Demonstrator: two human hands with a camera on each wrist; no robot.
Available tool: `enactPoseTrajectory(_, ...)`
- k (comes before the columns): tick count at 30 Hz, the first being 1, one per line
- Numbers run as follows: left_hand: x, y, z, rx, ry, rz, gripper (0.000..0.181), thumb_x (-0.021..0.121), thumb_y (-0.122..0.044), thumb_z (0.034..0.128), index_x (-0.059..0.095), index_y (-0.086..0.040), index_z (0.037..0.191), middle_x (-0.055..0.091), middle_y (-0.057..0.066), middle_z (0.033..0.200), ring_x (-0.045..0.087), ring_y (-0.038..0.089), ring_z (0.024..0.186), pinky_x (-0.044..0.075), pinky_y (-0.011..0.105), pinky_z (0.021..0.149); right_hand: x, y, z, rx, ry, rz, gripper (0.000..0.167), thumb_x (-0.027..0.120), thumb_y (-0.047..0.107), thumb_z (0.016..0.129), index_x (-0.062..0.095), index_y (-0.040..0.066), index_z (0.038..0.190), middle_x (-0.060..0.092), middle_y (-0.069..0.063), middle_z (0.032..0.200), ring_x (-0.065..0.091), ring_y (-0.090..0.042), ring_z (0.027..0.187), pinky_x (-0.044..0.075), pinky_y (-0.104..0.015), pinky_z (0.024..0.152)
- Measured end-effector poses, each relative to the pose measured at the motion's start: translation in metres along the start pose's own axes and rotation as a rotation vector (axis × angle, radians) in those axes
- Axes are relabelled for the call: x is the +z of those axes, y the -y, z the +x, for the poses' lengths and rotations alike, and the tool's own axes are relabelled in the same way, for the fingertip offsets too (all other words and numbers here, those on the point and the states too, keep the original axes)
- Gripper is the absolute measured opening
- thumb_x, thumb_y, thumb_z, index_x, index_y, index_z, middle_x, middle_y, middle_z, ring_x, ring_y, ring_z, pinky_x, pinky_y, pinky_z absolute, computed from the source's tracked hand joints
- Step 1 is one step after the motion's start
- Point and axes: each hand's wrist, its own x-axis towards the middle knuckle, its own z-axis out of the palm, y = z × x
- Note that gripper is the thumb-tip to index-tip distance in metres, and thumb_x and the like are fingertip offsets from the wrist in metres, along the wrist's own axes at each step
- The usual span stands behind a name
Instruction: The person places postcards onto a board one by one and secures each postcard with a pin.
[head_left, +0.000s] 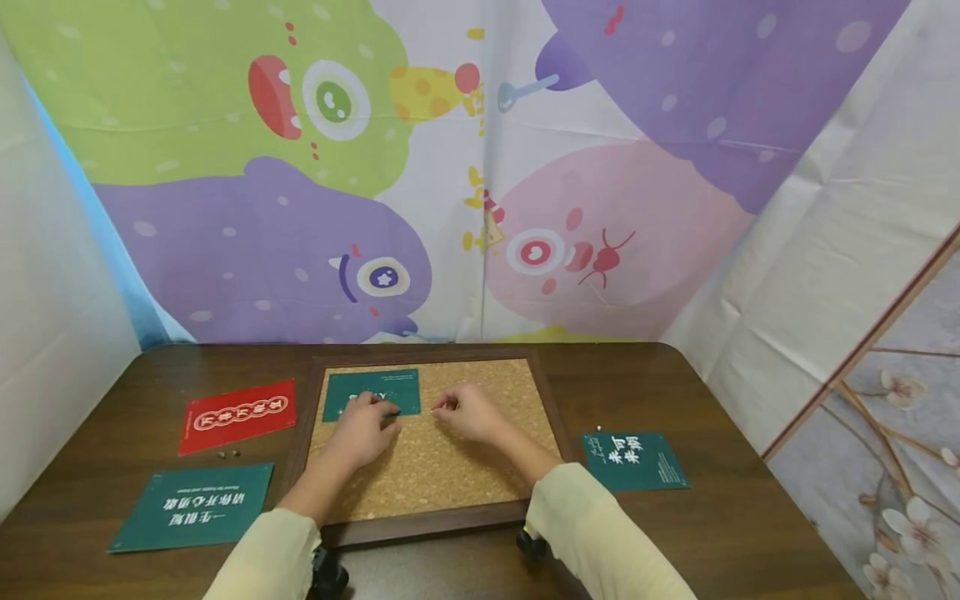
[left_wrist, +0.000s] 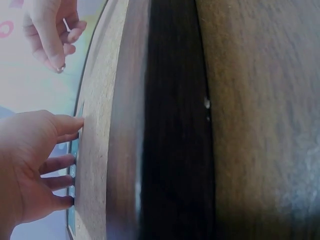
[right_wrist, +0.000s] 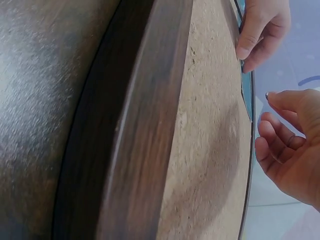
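A dark green card with white print lies at the upper left of the framed cork board. My left hand rests on its lower part with the fingers spread and fairly straight; in the left wrist view the fingertips touch the card. To the right of the card, my right hand is held just above the cork. It pinches a tiny thumbtack at the fingertips, the other fingers loosely curled. The hands are apart, and my left fingers cover part of the card's print.
On the table's left are a red card and a green card, with small metal tacks between them. Another green card lies right of the board, a tack by its top edge. A printed curtain hangs behind.
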Motion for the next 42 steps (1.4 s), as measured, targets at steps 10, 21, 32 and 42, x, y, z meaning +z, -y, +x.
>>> enactPoseTrajectory(10, -0.001, 0.0, -0.001, -0.004, 0.012, 0.002, 0.031, 0.062, -0.021, 0.0894, 0.064, -0.005, 0.115, 0.053, 0.019, 0.116, 0.049, 0.037, 0.108, 0.043, 0.052, 0.09, 0.011, 0.002, 0.007, 0.001, -0.013, 0.071, 0.012, 0.061, 0.012, 0.09, 0.071, 0.005, 0.09, 0.065, -0.004, 0.081, 0.05, -0.007, 0.068, 0.043, -0.018, 0.059)
enactPoseTrajectory(21, -0.002, 0.0, -0.004, 0.0, 0.009, -0.004, 0.031, 0.062, -0.02, 0.0893, 0.064, -0.004, 0.115, 0.053, 0.021, 0.116, 0.049, 0.038, 0.109, 0.043, 0.053, 0.092, 0.019, 0.006, 0.013, 0.02, -0.009, 0.088, 0.012, 0.062, 0.014, 0.089, 0.071, 0.006, 0.088, 0.062, -0.003, 0.078, 0.047, -0.007, 0.066, 0.039, -0.018, 0.056)
enactPoseTrajectory(32, -0.003, -0.002, -0.003, 0.0, 0.02, -0.011, 0.031, 0.061, -0.02, 0.0897, 0.063, -0.004, 0.116, 0.052, 0.02, 0.118, 0.048, 0.038, 0.11, 0.043, 0.052, 0.092, 0.027, 0.001, 0.022, 0.081, -0.013, 0.111, 0.012, 0.062, 0.015, 0.089, 0.071, 0.007, 0.088, 0.067, -0.004, 0.082, 0.053, -0.007, 0.071, 0.045, -0.02, 0.063)
enactPoseTrajectory(42, -0.002, -0.002, -0.002, -0.006, 0.019, -0.002, 0.032, 0.062, -0.021, 0.0894, 0.064, -0.005, 0.116, 0.053, 0.019, 0.116, 0.049, 0.036, 0.108, 0.044, 0.051, 0.09, 0.028, 0.001, 0.027, 0.094, -0.002, 0.095, 0.013, 0.062, 0.016, 0.089, 0.072, 0.007, 0.085, 0.07, -0.005, 0.087, 0.056, -0.009, 0.075, 0.046, -0.022, 0.067)
